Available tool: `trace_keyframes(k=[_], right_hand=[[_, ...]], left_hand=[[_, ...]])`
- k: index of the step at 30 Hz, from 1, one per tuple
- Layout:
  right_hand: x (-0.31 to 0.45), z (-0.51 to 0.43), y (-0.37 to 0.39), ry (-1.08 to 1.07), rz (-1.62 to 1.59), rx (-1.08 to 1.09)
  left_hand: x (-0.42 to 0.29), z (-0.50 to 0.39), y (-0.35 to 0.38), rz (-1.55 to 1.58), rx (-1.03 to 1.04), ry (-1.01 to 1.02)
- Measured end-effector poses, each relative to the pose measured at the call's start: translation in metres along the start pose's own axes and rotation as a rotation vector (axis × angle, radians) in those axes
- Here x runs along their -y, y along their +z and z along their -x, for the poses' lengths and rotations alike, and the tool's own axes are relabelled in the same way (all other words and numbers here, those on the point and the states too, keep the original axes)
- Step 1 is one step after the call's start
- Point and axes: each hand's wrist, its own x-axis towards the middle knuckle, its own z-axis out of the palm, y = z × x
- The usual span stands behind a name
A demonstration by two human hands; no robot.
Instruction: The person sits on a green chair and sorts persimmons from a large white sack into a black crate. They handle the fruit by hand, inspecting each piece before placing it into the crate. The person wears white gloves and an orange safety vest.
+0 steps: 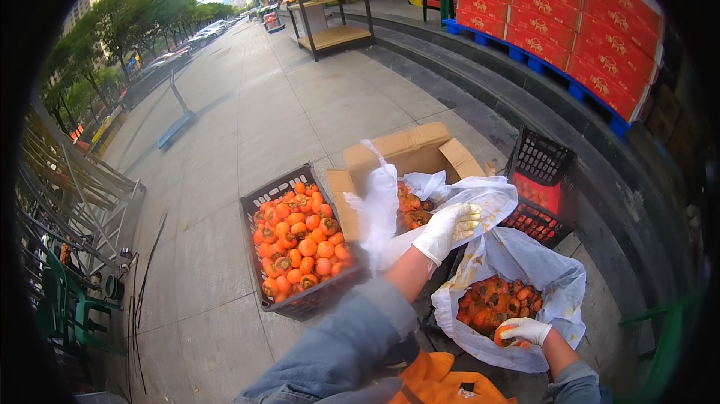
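Note:
My left hand (pixel 450 229), in a stained white glove, is at the white liner (pixel 489 196) that hangs out of a cardboard box (pixel 394 148); whether its fingers grip the liner I cannot tell. Dark, squashed-looking persimmons (pixel 413 204) show inside that box. My right hand (pixel 523 331), gloved too, holds an orange persimmon (pixel 503 335) low over a white-lined container (pixel 565 286) of soft, broken persimmons (pixel 495 303). Left of the box, a black plastic crate (pixel 304 311) is heaped with whole orange persimmons (pixel 306 246).
Behind the lined container stands a black crate (pixel 540 153) with red contents. Stone steps (pixel 478 61) run along the right, with red cartons (pixel 545 21) on a blue pallet (pixel 529 61). Green chairs (pixel 84 305), thin rods and a metal frame stand left; a blue platform trolley (pixel 176 129) is farther off.

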Motion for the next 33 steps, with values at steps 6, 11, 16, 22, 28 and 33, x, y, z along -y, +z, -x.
trace_keyframes(k=[6,11,16,22,28,33], right_hand=[[0.039,0.023,-0.019,-0.654,-0.656,0.242],[0.081,0.052,-0.009,-0.908,-0.433,-0.141],[0.105,0.063,0.025,-1.159,0.045,-0.637],[0.11,0.056,0.042,-1.208,0.506,-0.891],[0.077,0.048,0.037,-1.103,0.113,-0.859],[0.02,0.039,0.019,-0.881,-0.291,-0.805]], left_hand=[[0.02,0.012,0.01,-0.129,0.105,-0.051],[0.036,0.03,0.036,-0.382,0.254,-0.115],[0.054,0.047,0.063,-0.219,0.385,-0.371],[0.074,0.044,0.06,-0.071,0.458,-0.211],[0.015,0.009,-0.035,0.339,-0.251,0.09],[-0.057,0.012,-0.161,0.79,-0.659,0.511]])
